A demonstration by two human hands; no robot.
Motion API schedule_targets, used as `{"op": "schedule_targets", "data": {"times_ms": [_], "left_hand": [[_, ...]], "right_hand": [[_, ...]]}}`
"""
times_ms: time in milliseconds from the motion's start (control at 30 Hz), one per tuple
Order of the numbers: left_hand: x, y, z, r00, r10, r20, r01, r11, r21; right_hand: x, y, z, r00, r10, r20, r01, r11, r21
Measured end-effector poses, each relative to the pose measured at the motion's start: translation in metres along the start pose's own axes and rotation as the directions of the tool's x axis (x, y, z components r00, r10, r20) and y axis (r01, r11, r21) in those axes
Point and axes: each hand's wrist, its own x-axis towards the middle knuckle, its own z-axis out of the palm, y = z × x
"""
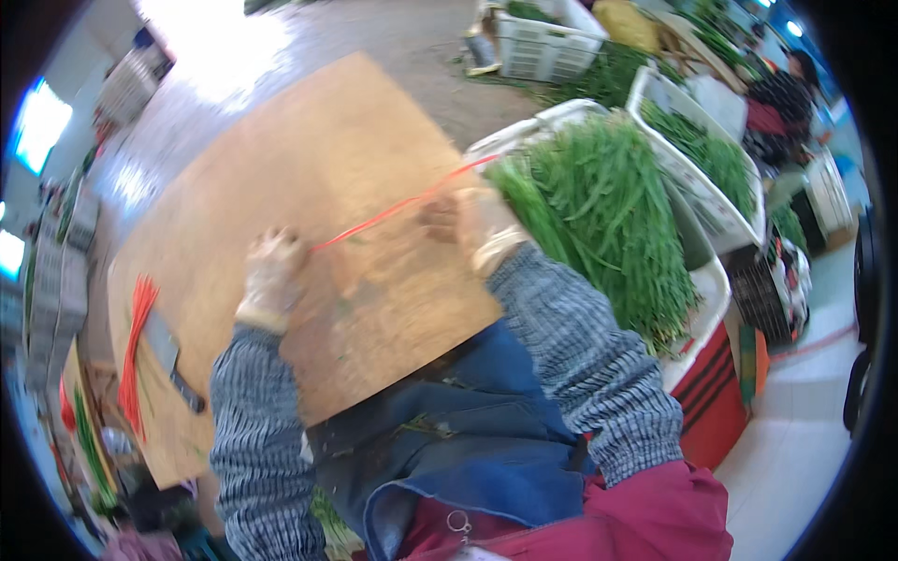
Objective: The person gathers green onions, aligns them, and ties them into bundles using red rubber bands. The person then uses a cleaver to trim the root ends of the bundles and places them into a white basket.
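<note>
My left hand (272, 273), in a clear plastic glove, is curled at the near end of a thin red tie strip (393, 209), which seems pinched by the thumb. The strip runs slantwise over a wooden board tabletop (280, 168), its far end reaching the crate of greens. My right hand (471, 219), gloved too and blurred, is just below the strip with its fingers bent; whether it touches the strip is unclear. To the left lie a bundle of red strips (137, 350) and a knife (172, 357) with a dark handle.
A white plastic crate (712, 287) heaped with long leafy greens (603, 217) adjoins the board's right side. Behind it are a second crate (701, 151) and a third crate (551, 45). A seated person (782, 105) is at the far right. Stacked crates (59, 280) line the left.
</note>
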Motion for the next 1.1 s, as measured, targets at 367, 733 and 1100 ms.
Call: {"op": "schedule_targets", "data": {"times_ms": [367, 733, 1100], "left_hand": [[-0.016, 0.041, -0.011, 0.973, -0.185, -0.136, 0.181, 0.983, -0.040], [0.012, 0.282, -0.010, 0.868, 0.496, -0.022, -0.334, 0.552, -0.764], [0.011, 0.312, 0.064, 0.958, 0.285, 0.040, -0.094, 0.440, -0.893]], "right_hand": [[-0.027, -0.010, -0.059, 0.987, -0.084, 0.137, 0.028, 0.929, 0.368], [-0.171, 0.038, -0.295, 0.847, -0.107, -0.521, 0.093, 0.994, -0.053], [-0.049, -0.022, -0.296, 0.862, -0.432, -0.266, 0.210, 0.781, -0.589]]}}
